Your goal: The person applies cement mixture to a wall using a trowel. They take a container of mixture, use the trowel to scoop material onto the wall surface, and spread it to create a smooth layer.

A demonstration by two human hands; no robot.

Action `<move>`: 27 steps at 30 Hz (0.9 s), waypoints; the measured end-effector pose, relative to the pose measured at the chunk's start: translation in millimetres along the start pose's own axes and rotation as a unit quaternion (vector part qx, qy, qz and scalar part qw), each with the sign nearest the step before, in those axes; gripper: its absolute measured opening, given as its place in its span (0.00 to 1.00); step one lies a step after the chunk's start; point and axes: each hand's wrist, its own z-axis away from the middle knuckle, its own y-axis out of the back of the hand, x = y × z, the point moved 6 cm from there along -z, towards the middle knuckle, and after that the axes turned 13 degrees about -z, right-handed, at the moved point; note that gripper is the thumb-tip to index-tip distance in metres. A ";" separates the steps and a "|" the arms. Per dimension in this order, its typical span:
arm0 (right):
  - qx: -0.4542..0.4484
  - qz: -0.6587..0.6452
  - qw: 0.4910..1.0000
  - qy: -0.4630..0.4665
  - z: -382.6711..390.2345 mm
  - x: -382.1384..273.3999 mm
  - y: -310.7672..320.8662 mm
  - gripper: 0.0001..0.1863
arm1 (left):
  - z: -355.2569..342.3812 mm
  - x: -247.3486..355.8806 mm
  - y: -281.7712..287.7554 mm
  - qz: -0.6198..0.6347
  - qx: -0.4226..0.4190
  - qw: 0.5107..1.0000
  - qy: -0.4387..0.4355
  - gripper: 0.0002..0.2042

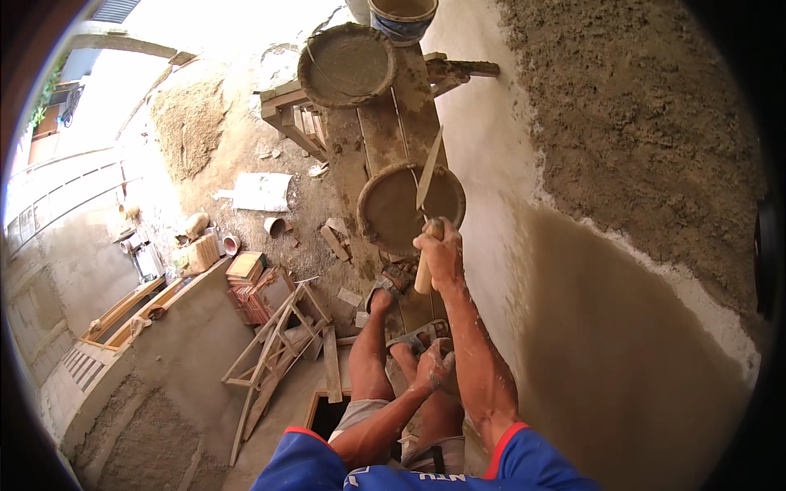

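My right hand (442,252) is closed around the wooden handle of a trowel (427,170). The long pointed blade reaches away from me, over a round pan (361,214) of wet grey mortar (389,209). Lower down, in front of my legs, my left hand (434,370) is held with its fingers curled. Mortar smears it, and whatever it may hold is too small to make out. Both feet, in sandals, stand on the planks (417,307) just on the near side of the pan.
A second mortar pan (348,65) and a bucket (403,18) stand farther along the planks. Close on the right rises a wall (622,327), smooth below and rough above. To the left below are a wooden trestle (274,348), stacked tiles (260,290) and a sand heap (187,123).
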 end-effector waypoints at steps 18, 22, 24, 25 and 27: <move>-0.088 0.202 0.973 0.074 -67.0 23.2 -75.3 0.24 | -26.9 -8.4 48.7 0.353 0.191 0.894 0.201 0.18; -0.049 0.500 0.862 0.065 -61.0 13.5 28.0 0.22 | -98.5 -68.2 126.5 0.279 0.260 0.917 0.118 0.29; -0.127 0.548 0.818 0.119 -71.0 24.8 56.0 0.20 | -148.9 -106.0 165.6 0.233 0.350 0.899 0.123 0.36; -0.148 0.573 0.796 0.125 -74.2 9.9 84.8 0.20 | -187.8 -81.9 170.1 0.325 0.284 0.890 0.144 0.40; -0.152 0.630 0.750 0.132 -79.3 -4.0 89.8 0.21 | -239.4 -113.7 192.9 0.427 0.259 0.848 0.178 0.38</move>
